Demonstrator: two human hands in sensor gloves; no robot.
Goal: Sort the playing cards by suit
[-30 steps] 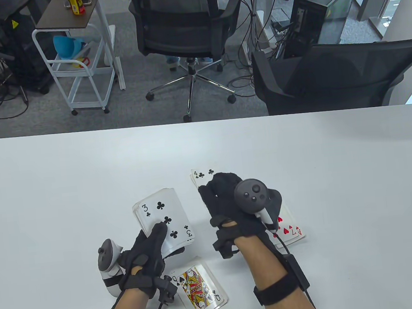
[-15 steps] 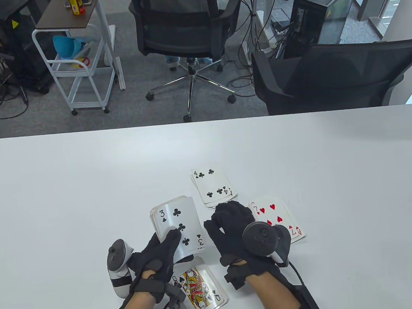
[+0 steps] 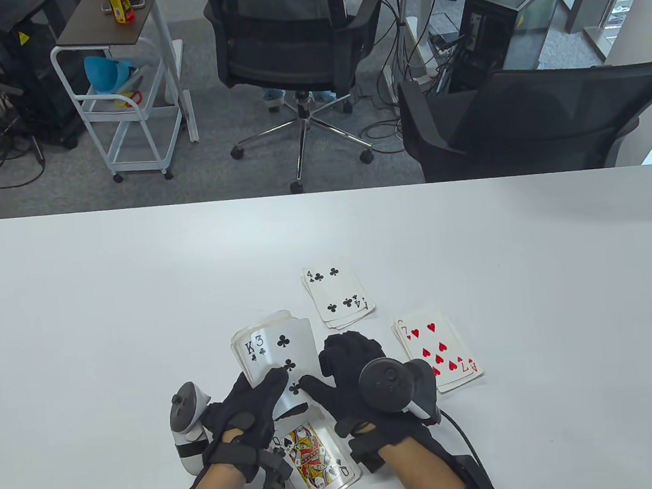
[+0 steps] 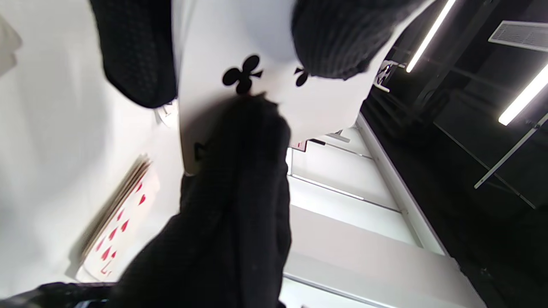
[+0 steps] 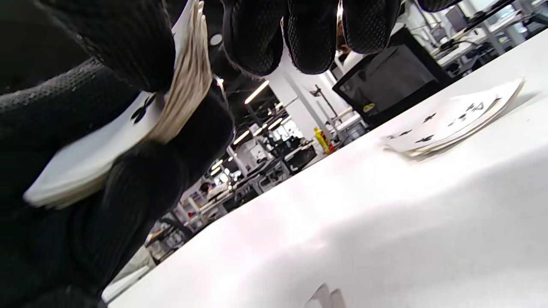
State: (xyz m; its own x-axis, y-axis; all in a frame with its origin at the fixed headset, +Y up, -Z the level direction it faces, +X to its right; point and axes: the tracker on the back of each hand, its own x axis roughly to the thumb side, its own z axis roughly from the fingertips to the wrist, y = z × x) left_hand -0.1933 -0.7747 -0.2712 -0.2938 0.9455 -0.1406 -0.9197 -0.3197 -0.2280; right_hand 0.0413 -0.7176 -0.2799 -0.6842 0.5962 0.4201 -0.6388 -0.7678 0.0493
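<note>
My left hand (image 3: 249,401) grips the face-up deck (image 3: 274,358) just above the table. The 3 of clubs (image 3: 287,347) on top is slid slightly right, baring a K of clubs (image 3: 249,348) beneath. My right hand (image 3: 339,371) pinches the 3's near right corner, thumb on its face. The left wrist view shows the 3 of clubs (image 4: 257,98) with that thumb on it. In the right wrist view the deck's edge (image 5: 188,85) lies between my fingertips (image 5: 308,34) and thumb. Three face-up piles lie around: 4 of clubs (image 3: 338,295), 7 of hearts (image 3: 439,352), queen of spades (image 3: 316,455).
The white table (image 3: 104,291) reaches wide to the left, right and far side of the piles. Two office chairs (image 3: 292,32) stand beyond its far edge, with a white cart (image 3: 125,102) at the back left.
My right hand left the 4 of clubs pile and came back toward me to the deck. The 3 of clubs slid right, uncovering the K. The left hand shifted slightly right.
</note>
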